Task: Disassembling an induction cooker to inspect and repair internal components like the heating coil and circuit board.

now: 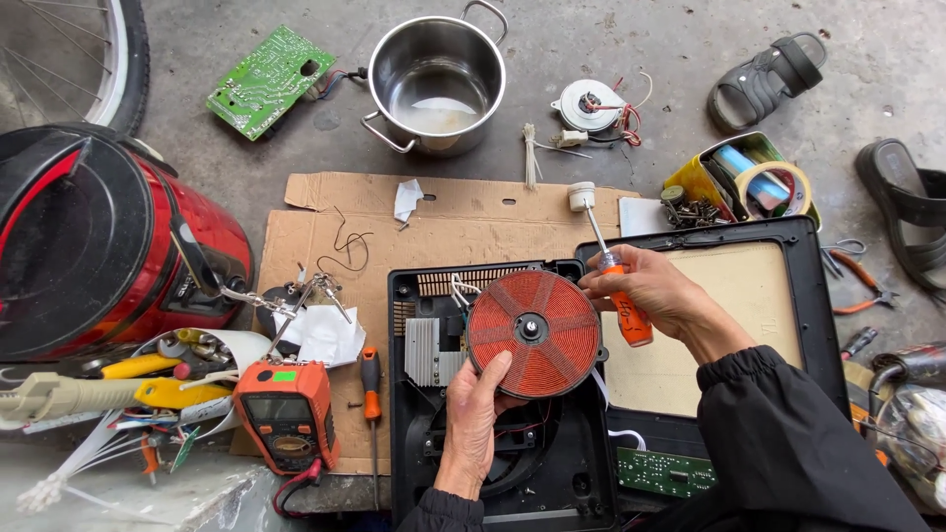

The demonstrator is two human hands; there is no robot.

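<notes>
Down on a grey concrete floor (611, 30), a flattened sheet of cardboard (463, 227) serves as the work mat, with a steel pot (437, 77), a loose green circuit board (264, 81), a small fan motor (587, 106) and a pair of sandals (767, 79) scattered behind it, a red appliance (108, 246) off to one side and an orange multimeter (288, 412) close by. Front and centre sits the opened black cooker housing (493, 463), and lifted over it is the copper-red induction coil disc (534, 333). The left hand (473, 424) comes up from below, fingers cupped under the disc's lower edge and thumb on its face, closed on the rim and propping it at a tilt. The right hand (655, 294) is wrapped around an orange-handled screwdriver (619, 286), shaft pointing away towards the top edge of the housing, knuckles touching the coil's right edge. My read on that coil: light for its spread, stiff across the plastic carrier, but the fine windings look easy to scuff or kink, and thin leads (458, 288) trail from it into the housing. Best held by the rim or the centre hub (533, 329), never by the wires. A second screwdriver (371, 389) lies on the cardboard beside the housing.
</notes>
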